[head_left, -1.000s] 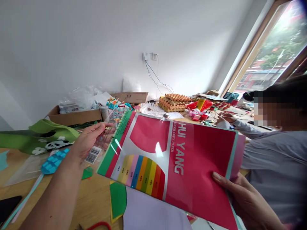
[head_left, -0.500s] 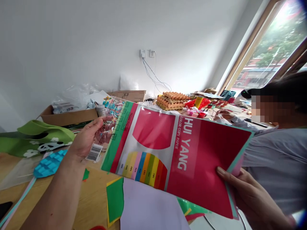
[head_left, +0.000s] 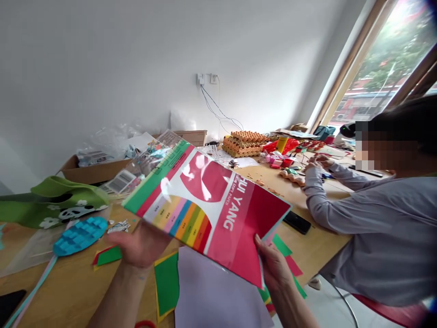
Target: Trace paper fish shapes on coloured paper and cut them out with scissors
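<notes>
I hold a pack of coloured copy paper (head_left: 208, 205) with a red cover and a rainbow stripe above the wooden table (head_left: 317, 241). My left hand (head_left: 139, 246) is under the pack's left part, fingers curled against its underside. My right hand (head_left: 271, 264) pinches the pack's lower right corner, thumb on top. A clear plastic sleeve with a barcode (head_left: 136, 171) sticks out from the pack's upper left end. Beneath the pack lie a white sheet (head_left: 215, 296) and green paper pieces (head_left: 166, 282).
A person in a grey top (head_left: 382, 232) sits at the right, hands busy on the table. A black phone (head_left: 296, 222) lies near them. Egg trays (head_left: 244, 143), cardboard boxes (head_left: 92, 169), a green felt bag (head_left: 51, 200) and a blue foam shape (head_left: 80, 234) crowd the table.
The pack has swung down and left and now lies flatter. My left hand moved from the pack's upper left edge to under it; my right hand shifted left along the lower edge.
</notes>
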The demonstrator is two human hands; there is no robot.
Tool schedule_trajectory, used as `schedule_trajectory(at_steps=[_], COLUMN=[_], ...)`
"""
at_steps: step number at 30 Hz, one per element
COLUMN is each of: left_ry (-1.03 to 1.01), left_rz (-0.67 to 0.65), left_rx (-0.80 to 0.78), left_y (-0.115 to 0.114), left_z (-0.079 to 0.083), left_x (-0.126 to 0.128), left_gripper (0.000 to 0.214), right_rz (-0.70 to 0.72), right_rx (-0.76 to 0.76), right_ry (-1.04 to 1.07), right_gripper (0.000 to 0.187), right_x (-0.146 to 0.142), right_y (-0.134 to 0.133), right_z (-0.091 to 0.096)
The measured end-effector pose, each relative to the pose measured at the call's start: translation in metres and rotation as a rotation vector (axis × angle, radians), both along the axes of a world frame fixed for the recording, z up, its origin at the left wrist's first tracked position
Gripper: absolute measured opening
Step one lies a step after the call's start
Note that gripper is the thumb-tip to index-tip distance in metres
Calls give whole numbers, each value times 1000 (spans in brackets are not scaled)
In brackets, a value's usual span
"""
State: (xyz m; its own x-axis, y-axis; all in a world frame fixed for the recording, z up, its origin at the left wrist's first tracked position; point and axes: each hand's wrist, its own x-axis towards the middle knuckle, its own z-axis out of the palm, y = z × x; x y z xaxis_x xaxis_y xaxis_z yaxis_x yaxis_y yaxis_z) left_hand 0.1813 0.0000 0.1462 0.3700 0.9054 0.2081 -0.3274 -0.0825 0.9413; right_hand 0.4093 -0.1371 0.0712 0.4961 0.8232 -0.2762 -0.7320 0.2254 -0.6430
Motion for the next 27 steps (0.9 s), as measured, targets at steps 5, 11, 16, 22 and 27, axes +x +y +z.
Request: schedule_trajectory(at_steps=[5,11,16,22,27], left_ry=[-460,-549,-606,-687,-679], left_rz=[148,154,160,152,132], left_rx=[-526,-636,-691,-688,-691], left_y=[-3,31,44,49,52], left_z=[-7,-23,-33,-38,-48], left_x=[21,5,-1,2,0], left_gripper=[29,28,26,35,36], right_rz=[-19,-156,-636,-856,-934], right_rx=[133,114,112,152,191], right_ry=[-209,-852,-1452,-1897,-1975], right_gripper=[34,25,6,54,61], right_x=[-27,-41,-63,-80,-80], right_y=[21,22,14,5,0], right_z=[-2,12,30,31,24])
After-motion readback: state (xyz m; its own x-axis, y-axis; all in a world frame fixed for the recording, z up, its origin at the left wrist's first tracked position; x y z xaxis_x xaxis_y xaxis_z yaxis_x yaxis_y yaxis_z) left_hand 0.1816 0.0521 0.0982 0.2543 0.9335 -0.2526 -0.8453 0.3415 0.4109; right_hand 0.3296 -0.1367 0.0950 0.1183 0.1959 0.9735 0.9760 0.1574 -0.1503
